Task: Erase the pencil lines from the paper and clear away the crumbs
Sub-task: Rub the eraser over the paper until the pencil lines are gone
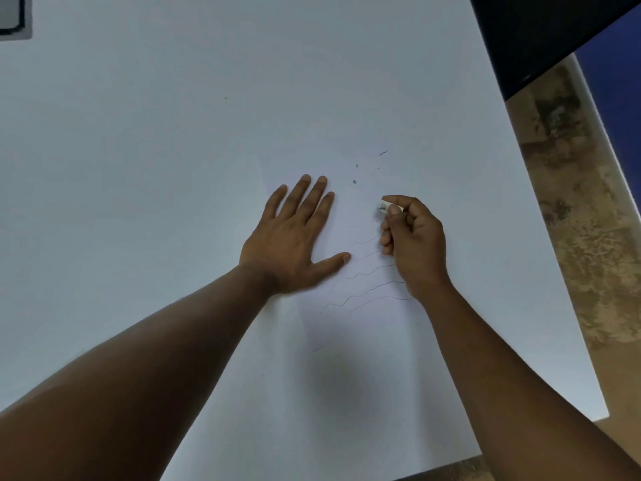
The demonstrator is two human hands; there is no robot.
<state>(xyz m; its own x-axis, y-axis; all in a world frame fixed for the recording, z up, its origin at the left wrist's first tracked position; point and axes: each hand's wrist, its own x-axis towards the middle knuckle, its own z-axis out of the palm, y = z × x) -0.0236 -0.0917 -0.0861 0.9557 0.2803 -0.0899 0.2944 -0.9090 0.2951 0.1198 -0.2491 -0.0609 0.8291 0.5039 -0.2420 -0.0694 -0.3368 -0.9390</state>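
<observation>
A white sheet of paper (347, 210) lies on the white table, hard to tell apart from it. Several wavy pencil lines (367, 289) run across it between my hands. My left hand (295, 241) presses flat on the paper, fingers spread. To its right, my right hand (412, 237) pinches a small white eraser (383, 206) between thumb and forefinger, its tip at the paper above the lines. Dark eraser crumbs (355, 180) lie scattered just beyond the eraser.
The white table (138, 151) ends at an edge along the right; a mottled brown floor (582, 220) shows beyond it. A dark object (541, 33) overhangs the far right corner. A dark-framed thing (12, 15) sits at the far left corner.
</observation>
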